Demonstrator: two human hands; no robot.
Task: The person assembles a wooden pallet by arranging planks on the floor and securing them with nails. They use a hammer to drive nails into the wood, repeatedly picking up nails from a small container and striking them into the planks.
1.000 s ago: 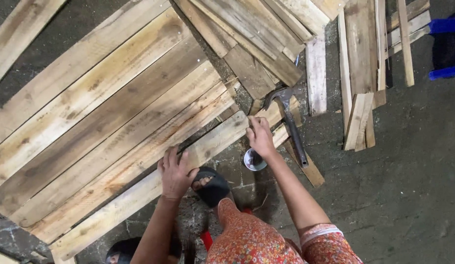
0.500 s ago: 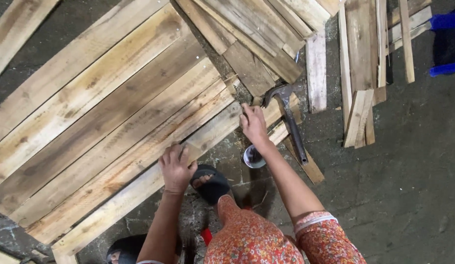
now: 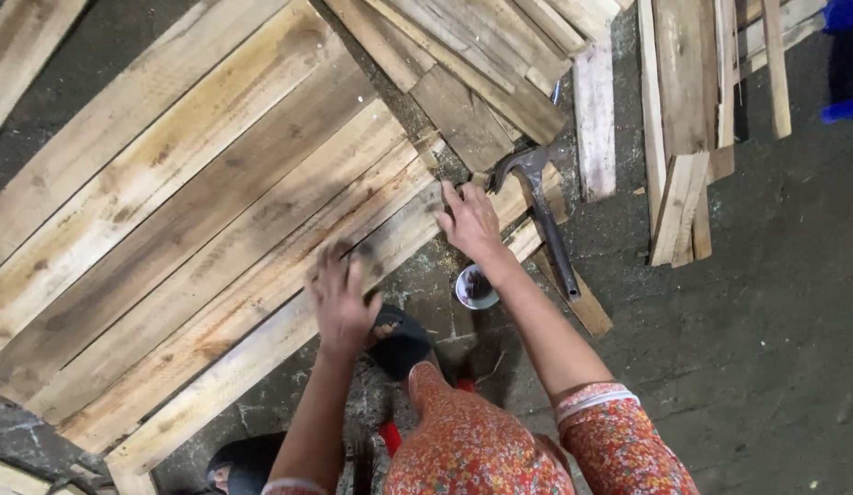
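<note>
The left hand (image 3: 339,291) lies on the nearest plank (image 3: 289,321) of a row of rough wooden boards (image 3: 179,211) laid side by side on the dark concrete floor (image 3: 766,321). It is blurred, so whether the fingers are spread or bunched cannot be told; it seems to press flat on the wood without gripping anything. The right hand (image 3: 470,223) rests further along the same plank, near its far end, fingers apart and stretched flat on the surface, holding nothing. Just beside that hand lies a claw hammer (image 3: 544,215) with a dark handle, its head pointing up the frame, resting across a short offcut (image 3: 573,293). Below the right wrist stands a small white bowl (image 3: 475,287) with dark contents, perhaps nails, on the floor. A foot in a black sandal (image 3: 399,339) sits between the arms, close to the plank's edge. More loose planks (image 3: 472,64) are piled at the top, and several narrow slats (image 3: 688,137) lie to the right, well apart from the hands
</note>
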